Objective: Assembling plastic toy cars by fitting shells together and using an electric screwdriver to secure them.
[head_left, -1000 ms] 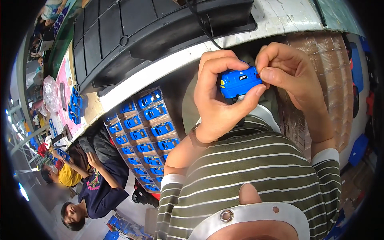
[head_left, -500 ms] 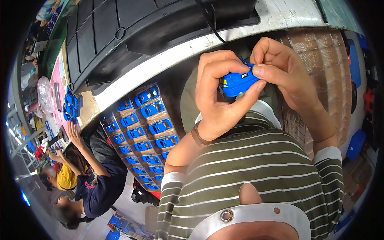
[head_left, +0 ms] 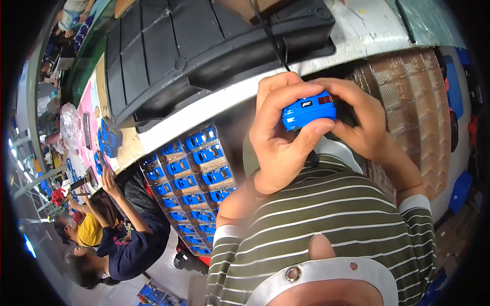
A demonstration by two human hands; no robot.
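A blue toy car body sits between my two hands, above my lap and just below the edge of the bench. My left hand is closed on it, fingers along the far side and thumb on the near side. My right hand curls round its right end with the fingers bent. A small dark label with a white mark and a dark red patch show on the car's upturned face. Part of the body is hidden under my fingers.
A large black tray lies on the white bench. To my left stands a compartment tray of blue car bodies; a clear plastic compartment tray is at my right. Co-workers sit farther left, one in a dark shirt.
The car body has been turned so a different face shows. My right hand has gone from a fingertip pinch to curling round its right end. The view has shifted slightly.
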